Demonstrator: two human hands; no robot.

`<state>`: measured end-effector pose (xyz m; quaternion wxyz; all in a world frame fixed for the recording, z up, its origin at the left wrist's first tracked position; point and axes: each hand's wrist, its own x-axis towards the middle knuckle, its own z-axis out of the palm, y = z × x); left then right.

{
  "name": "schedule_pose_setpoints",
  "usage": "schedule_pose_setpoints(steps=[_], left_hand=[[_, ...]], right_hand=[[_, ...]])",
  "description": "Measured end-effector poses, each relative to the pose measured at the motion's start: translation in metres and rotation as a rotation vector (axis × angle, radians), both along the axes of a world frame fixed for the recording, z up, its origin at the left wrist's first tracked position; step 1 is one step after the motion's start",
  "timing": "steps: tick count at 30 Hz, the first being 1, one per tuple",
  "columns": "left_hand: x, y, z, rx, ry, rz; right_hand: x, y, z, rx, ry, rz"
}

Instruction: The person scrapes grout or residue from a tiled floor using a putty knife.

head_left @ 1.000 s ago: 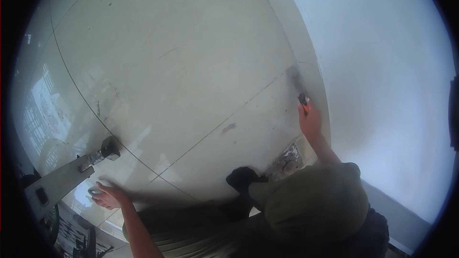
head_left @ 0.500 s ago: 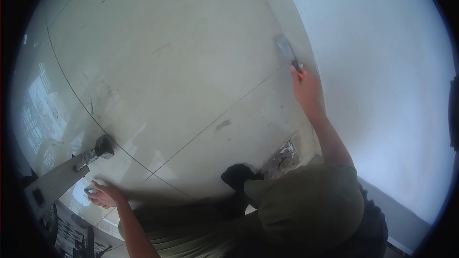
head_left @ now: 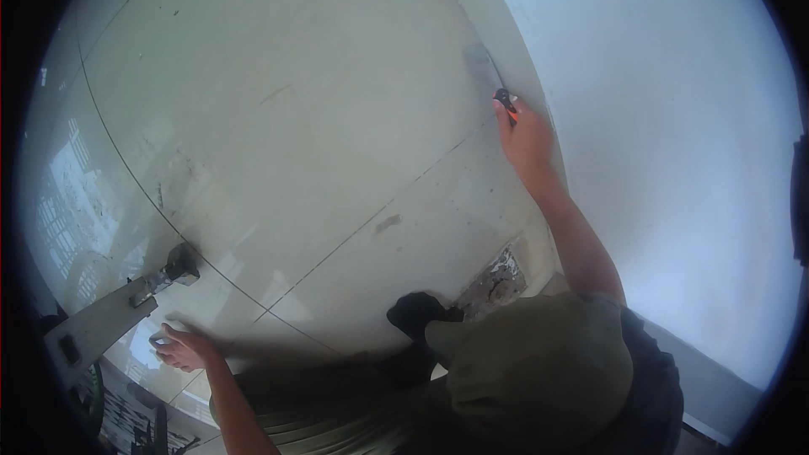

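Note:
My right hand (head_left: 527, 139) is closed round the black and orange handle of a putty knife (head_left: 487, 66). The broad blade lies at the floor tiles' edge, close to the foot of the white wall, and looks blurred. At lower left, my left hand (head_left: 184, 348) hangs with curled fingers, thumb and finger almost meeting around a small greyish thing that I cannot make out. Just beyond that hand stands a pale metal leg (head_left: 99, 320) with a dark foot on the floor.
Pale floor tiles (head_left: 337, 101) with dark joints stretch ahead. A white wall (head_left: 657, 143) rises on the right. Near a black shoe (head_left: 417, 312) there is a broken, rough patch (head_left: 497, 282) by the wall. A rounded olive cloth shape like a cap (head_left: 539, 362) hides the lower middle.
My right hand and the putty knife have shifted slightly up and left along the wall's foot. My left hand has stayed nearly still.

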<state>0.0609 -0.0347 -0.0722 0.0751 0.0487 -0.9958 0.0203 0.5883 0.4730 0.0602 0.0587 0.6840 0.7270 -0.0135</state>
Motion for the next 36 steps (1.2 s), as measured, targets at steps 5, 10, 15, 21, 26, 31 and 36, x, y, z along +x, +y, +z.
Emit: schedule_pose_setpoints(steps=[5,10,15,21,26,31,36], left_hand=[[-0.003,-0.005,-0.004,-0.024,0.033,-0.014],[0.004,0.010,0.008,-0.002,-0.006,0.001],[-0.001,0.004,0.000,-0.005,0.043,-0.016],[0.005,0.008,0.007,0.008,0.019,-0.002],[-0.002,-0.005,-0.001,0.040,0.025,-0.016],[0.001,0.001,0.002,-0.010,0.029,-0.042],[-0.002,-0.004,-0.005,0.020,0.042,-0.005]], right_hand=[[0.015,-0.026,-0.004,0.045,0.075,0.044],[-0.044,0.026,0.009,-0.039,-0.022,0.003],[-0.001,-0.026,0.002,0.004,0.007,-0.006],[-0.015,0.001,0.007,-0.055,-0.011,-0.014],[0.023,-0.046,0.003,-0.048,0.012,-0.039],[-0.030,0.008,0.007,-0.185,-0.047,-0.113],[0.008,-0.036,0.009,-0.109,0.022,-0.097]])
